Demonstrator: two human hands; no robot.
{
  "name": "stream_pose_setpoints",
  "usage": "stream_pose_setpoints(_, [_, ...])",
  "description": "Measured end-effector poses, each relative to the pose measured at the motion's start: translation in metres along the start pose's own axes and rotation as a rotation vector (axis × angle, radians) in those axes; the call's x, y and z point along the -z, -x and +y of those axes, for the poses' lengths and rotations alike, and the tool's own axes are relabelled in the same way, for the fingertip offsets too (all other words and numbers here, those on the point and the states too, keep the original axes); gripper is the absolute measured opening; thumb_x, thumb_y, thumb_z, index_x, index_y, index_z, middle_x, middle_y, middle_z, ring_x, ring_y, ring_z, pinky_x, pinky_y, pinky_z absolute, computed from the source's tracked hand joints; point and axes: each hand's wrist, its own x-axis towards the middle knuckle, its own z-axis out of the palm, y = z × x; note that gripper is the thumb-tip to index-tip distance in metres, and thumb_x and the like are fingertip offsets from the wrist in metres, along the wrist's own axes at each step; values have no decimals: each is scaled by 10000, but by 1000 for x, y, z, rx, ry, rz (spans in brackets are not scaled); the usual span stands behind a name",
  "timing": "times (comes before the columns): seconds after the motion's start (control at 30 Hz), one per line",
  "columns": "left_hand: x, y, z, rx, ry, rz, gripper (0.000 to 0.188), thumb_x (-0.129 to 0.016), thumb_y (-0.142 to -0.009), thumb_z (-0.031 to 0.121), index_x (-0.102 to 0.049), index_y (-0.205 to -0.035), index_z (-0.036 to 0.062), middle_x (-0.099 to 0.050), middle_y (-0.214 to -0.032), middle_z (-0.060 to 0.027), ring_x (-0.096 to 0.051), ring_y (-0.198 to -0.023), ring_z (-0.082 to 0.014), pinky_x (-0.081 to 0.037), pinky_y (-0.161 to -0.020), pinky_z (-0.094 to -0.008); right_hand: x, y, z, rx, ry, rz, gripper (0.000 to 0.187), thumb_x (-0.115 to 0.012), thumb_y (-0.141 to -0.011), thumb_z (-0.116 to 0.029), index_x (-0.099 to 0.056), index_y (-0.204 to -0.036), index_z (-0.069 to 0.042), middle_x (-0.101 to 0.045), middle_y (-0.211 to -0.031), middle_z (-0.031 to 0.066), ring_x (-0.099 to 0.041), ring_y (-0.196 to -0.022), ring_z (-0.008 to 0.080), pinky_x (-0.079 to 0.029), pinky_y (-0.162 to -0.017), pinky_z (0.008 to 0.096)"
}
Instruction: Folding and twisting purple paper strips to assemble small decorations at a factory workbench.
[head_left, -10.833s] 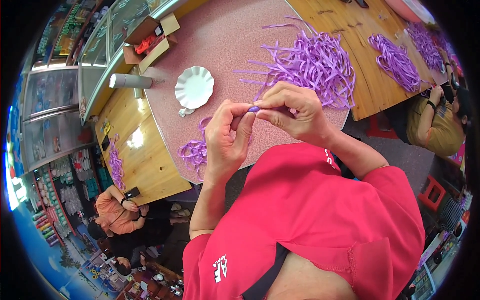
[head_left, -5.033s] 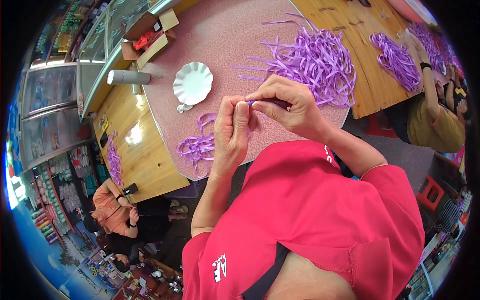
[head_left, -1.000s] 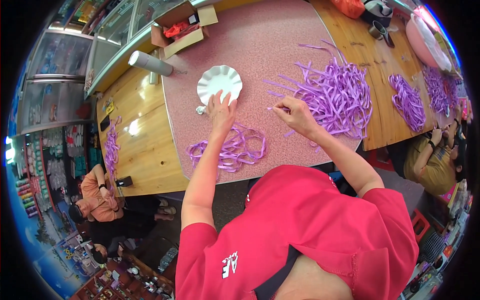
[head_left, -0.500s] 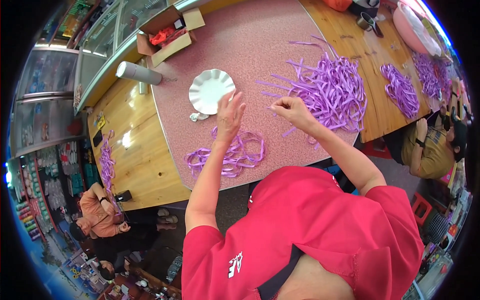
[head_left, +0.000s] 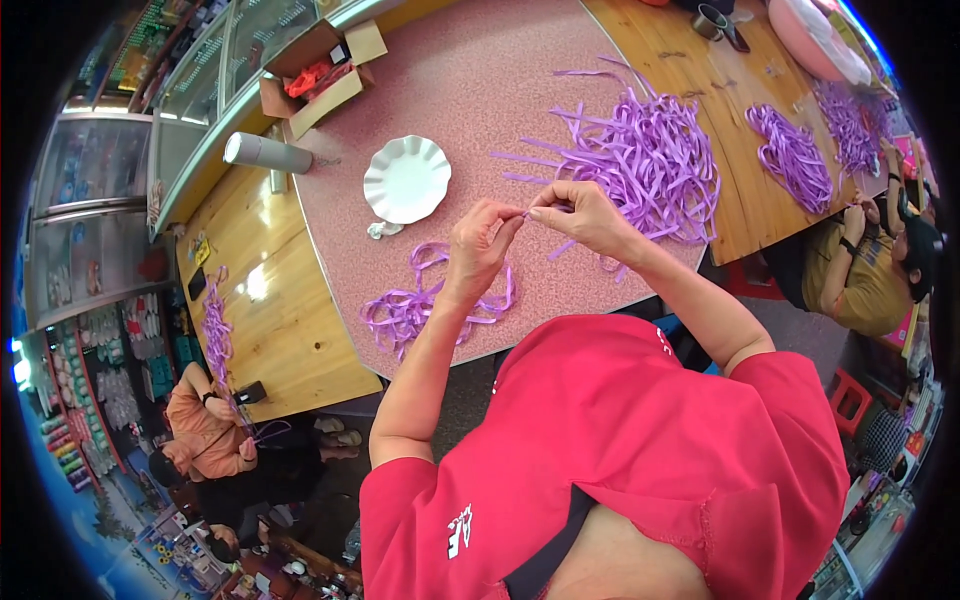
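My left hand (head_left: 478, 248) and my right hand (head_left: 585, 220) meet fingertip to fingertip above the pink speckled table (head_left: 470, 90). Both are closed in a pinch on a tiny bit of purple ribbon (head_left: 525, 214) that barely shows between them. Just beyond my right hand lies a large tangled heap of flat purple ribbons (head_left: 655, 170), several ends pointing left. Under and beside my left forearm is a looser pile of looped purple ribbon (head_left: 395, 312), partly hidden by the arm. A white scalloped plate (head_left: 407, 180) stands beyond my left hand, with a crumpled white scrap (head_left: 383, 230) at its edge.
An open cardboard box (head_left: 325, 80) and a grey cylinder (head_left: 268, 153) stand at the far left. More ribbon bundles (head_left: 795, 160) lie on the right wooden table, near a metal mug (head_left: 710, 22). A person (head_left: 205, 425) sits lower left, another (head_left: 860, 275) at right.
My left hand has gone from spread fingers near the plate to a pinch against my right fingertips. My right hand stays pinched. The whole view has shifted slightly.
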Motion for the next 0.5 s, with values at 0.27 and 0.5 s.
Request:
stream_pose_setpoints(0.27, [-13, 0, 22, 6, 131, -47, 147, -634, -917, 124, -649, -998, 2, -646, -927, -110, -634, -876, -202, -500, -767, -331, 10, 17, -12, 75, 127, 27, 157, -681, -884, -150, -689, -901, 6, -615, -738, -21, -494, -671, 28, -397, -561, 215])
stream_pose_setpoints(0.5, [-16, 7, 15, 159, 267, -94, 139, -673, -896, 142, -665, -904, 3, -645, -800, -63, -615, -781, -132, -477, -705, -275, 17, 31, -23, 80, 132, -34, 140, -666, -881, -125, -685, -903, 12, -641, -766, 13, -529, -686, 45, -426, -587, 231])
